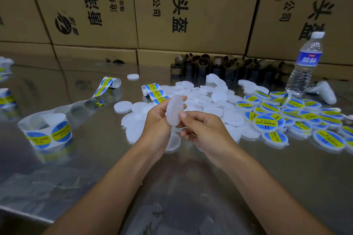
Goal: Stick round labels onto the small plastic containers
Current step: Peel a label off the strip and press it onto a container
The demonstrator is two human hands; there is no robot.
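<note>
So that a face can presumably be turned for labelling, the blank container (174, 111) is held on edge above the surface (286, 177), pinched between the curled left grip (158, 120) and right grip (202, 129).
</note>
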